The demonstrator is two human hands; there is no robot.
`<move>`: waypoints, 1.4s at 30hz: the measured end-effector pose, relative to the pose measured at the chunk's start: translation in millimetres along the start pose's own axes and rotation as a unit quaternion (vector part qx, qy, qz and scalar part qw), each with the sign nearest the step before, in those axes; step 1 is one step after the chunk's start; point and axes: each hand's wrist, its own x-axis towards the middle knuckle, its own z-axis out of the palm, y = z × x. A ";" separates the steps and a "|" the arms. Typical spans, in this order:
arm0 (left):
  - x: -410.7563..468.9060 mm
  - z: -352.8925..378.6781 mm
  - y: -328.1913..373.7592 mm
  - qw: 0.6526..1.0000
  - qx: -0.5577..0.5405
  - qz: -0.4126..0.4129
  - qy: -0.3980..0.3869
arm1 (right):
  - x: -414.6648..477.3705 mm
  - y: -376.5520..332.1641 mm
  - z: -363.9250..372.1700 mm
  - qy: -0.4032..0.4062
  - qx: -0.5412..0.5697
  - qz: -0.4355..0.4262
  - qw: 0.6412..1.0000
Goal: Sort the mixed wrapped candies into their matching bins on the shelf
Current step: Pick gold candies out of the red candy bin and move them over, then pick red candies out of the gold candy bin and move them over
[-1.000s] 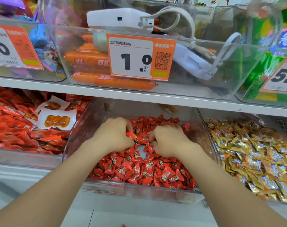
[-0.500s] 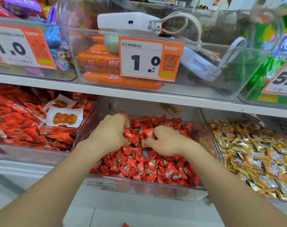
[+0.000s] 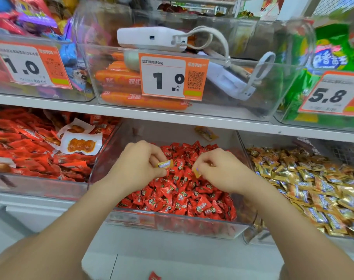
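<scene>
Centrally, the left hand (image 3: 138, 165) and right hand (image 3: 220, 171) hang low over the clear middle bin (image 3: 172, 224) of red candies (image 3: 184, 199), near each other but apart. The left thumb and forefinger pinch a gold-wrapped candy (image 3: 165, 164) at the fingertips, its end toward the right hand. The right hand's curled fingers pinch a second gold piece (image 3: 197, 173) (partly hidden) just above the red heap. Gold candies (image 3: 313, 188) fill the neighbouring bin (image 3: 250, 237) to the right; a stray red candy (image 3: 154, 276) lies below the bins
</scene>
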 end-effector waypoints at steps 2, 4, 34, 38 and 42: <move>-6.5 2.2 14.3 0.998 -0.065 0.014 0.003 | -3.4 -0.7 -2.5 0.014 0.057 0.007 0.998; -12.6 7.3 29.7 0.992 -0.122 0.040 0.004 | -11.2 -3.8 -2.2 0.004 0.121 -0.005 0.993; -33.7 15.0 21.5 0.929 0.270 -0.181 -0.175 | -69.8 1.2 1.6 0.080 -0.087 -0.146 0.982; -27.3 -3.4 5.2 0.932 0.199 -0.183 -0.243 | -17.5 5.5 43.5 -0.066 -0.200 -0.108 0.972; -11.3 -13.3 -1.0 0.912 0.250 -0.186 -0.265 | 25.1 0.5 69.1 -0.126 -0.153 -0.134 0.971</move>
